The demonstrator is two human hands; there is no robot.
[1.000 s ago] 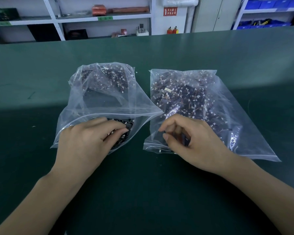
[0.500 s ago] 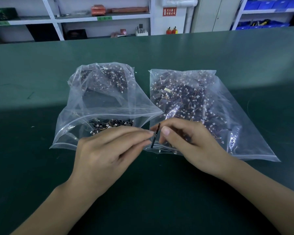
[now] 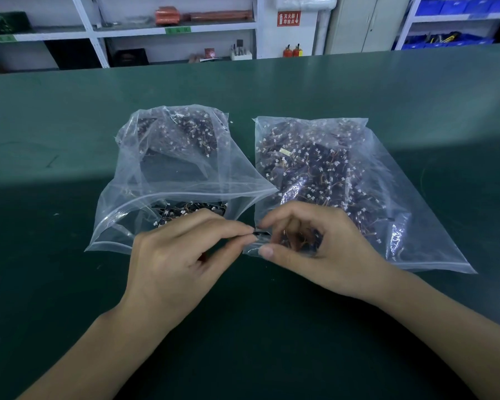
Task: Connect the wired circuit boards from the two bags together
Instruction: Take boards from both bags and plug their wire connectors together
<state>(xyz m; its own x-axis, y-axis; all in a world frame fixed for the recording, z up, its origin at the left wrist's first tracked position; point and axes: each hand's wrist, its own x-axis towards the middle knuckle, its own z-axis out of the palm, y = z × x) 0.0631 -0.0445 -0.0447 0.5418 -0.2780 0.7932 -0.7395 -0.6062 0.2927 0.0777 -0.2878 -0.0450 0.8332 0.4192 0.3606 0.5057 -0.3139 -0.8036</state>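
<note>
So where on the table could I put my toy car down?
Bare green table lies behind both bags, left of the left bag, and right of the right bag. It is crowded in the middle, where the left hand and right hand meet at the bag mouths.

A big dark green table [image 3: 358, 90], wide and flat, lit brighter at the far side and darker near the front. Two clear plastic bags side by side on top, close together: the left bag [image 3: 145, 174] with its mouth open toward the front, the right bag [image 3: 401, 197] flatter, both full of small dark boards with thin wires and tiny white plugs. A few tiny white bits [image 3: 56, 214] loose on the green near the left bag.
</note>
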